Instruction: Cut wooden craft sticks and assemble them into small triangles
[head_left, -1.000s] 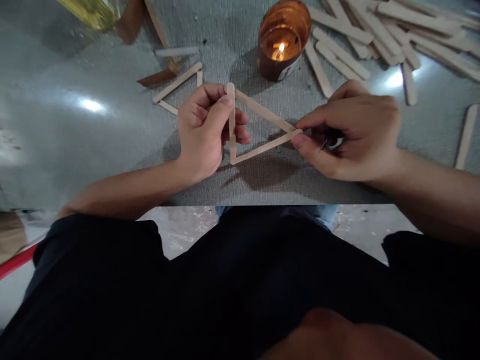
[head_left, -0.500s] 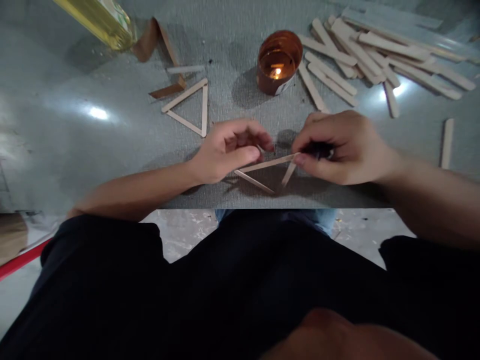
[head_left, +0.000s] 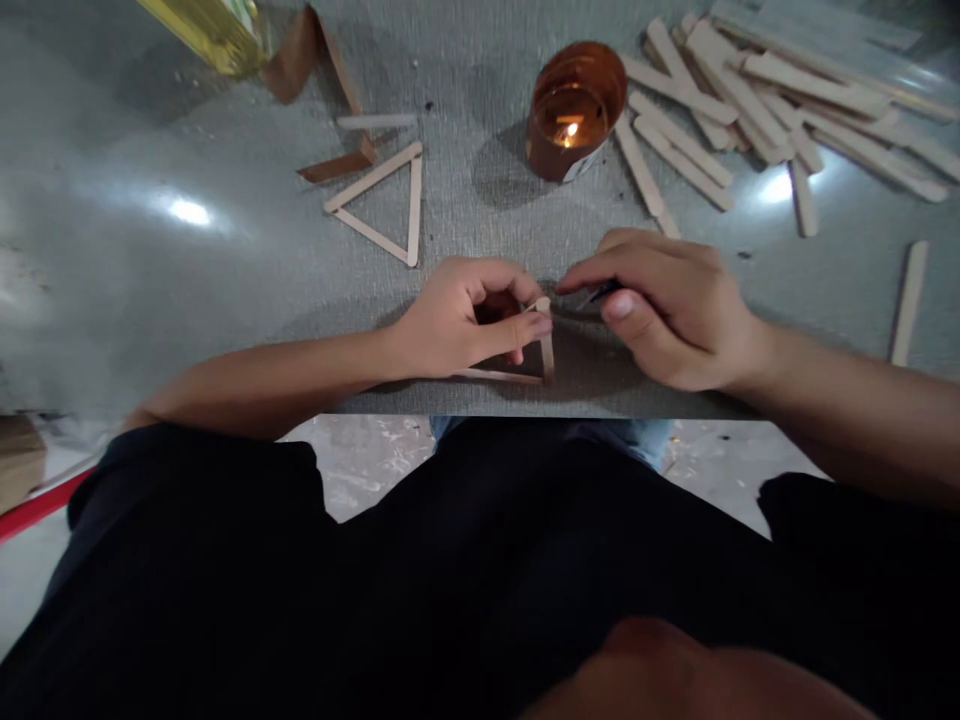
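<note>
Evidently, a frame of pale, flat wooden sticks [head_left: 547,357] is pinched at one corner by the left hand [head_left: 454,315].
Near the bench's [head_left: 480,225] front edge, that corner is presumably steadied to face the right hand [head_left: 679,310], in whose curled fingers a small dark object [head_left: 602,291], mostly hidden, is gripped; the lit candle in amber glass [head_left: 576,110] is kept apart, probably for safety.

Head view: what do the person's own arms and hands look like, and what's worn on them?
The left hand and right hand are bare, with nothing visible worn on them. The forearms are bare too, up to short sleeves, near black and without visible markings.
</note>
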